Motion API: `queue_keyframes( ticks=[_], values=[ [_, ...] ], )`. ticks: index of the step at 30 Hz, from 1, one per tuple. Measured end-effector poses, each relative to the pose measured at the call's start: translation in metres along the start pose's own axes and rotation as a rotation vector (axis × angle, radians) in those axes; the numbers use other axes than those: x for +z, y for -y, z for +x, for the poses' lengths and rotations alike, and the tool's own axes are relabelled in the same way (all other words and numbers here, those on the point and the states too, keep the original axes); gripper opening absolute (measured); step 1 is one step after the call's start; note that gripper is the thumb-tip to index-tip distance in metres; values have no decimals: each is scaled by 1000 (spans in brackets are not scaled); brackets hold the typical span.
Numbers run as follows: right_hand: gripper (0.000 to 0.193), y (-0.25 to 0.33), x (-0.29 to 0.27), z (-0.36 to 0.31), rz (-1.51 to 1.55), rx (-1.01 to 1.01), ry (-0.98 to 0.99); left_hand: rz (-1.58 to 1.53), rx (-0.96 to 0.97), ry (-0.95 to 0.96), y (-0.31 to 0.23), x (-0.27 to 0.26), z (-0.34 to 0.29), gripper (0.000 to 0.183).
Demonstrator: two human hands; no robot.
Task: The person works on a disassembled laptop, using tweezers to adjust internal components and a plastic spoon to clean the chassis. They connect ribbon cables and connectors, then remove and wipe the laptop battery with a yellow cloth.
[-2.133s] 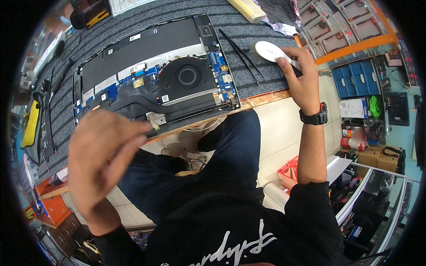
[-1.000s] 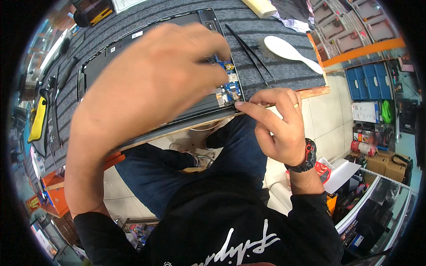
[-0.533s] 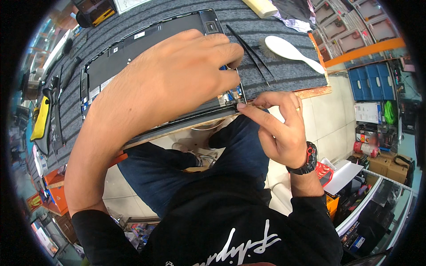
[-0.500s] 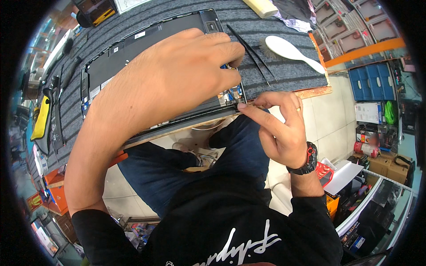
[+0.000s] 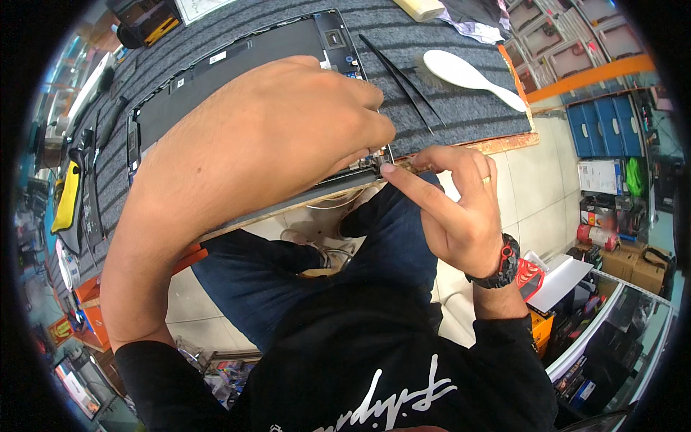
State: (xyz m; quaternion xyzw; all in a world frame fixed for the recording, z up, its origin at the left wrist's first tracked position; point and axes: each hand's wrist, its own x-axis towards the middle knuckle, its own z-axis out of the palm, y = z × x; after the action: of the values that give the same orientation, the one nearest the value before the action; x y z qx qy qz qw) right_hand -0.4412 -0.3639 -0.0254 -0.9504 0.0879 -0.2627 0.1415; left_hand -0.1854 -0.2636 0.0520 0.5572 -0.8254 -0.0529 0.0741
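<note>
An opened laptop base (image 5: 241, 65), dark inside with small boards and connectors showing, lies along the table's front edge. My left hand (image 5: 317, 119) arches over its right part, fingers curled down and bunched. Whatever they grip is hidden beneath the hand. Along the near right corner of the laptop, my right hand (image 5: 461, 205) rests one outstretched fingertip on the casing, its other fingers bent and apart. I see nothing held in it. Black tweezers (image 5: 403, 83) lie on the mat just right of the laptop.
A white-handled brush (image 5: 471, 78) lies right of the tweezers on the striped grey mat (image 5: 461, 119). Yellow-and-black tools (image 5: 66, 198) sit at the left. A pale yellow block (image 5: 419, 9) is at the back. Blue drawers (image 5: 604, 129) stand off to the right.
My left hand has shifted slightly nearer to me, its fingers curling lower over the laptop's right edge. The right fingertip stays at the corner, with only a slight shift.
</note>
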Motion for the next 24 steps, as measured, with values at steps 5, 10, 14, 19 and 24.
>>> queue_keyframes(
  ticks=[5,10,14,19,24],
  values=[
    [64,0,0,3,28,12,-7,84,2,-22,-1,4,1,19],
    [57,3,-3,8,-39,8,30,90,-1,-31,-4,2,-1,19],
    [56,4,-8,10,-88,-2,49,89,57,-14,-6,-2,-4,23],
    [55,0,-8,11,-24,-3,42,114,88,-9,-12,-6,-10,26],
    [53,2,-8,10,-25,-2,44,130,79,19,-14,-7,-10,27]
  ],
)
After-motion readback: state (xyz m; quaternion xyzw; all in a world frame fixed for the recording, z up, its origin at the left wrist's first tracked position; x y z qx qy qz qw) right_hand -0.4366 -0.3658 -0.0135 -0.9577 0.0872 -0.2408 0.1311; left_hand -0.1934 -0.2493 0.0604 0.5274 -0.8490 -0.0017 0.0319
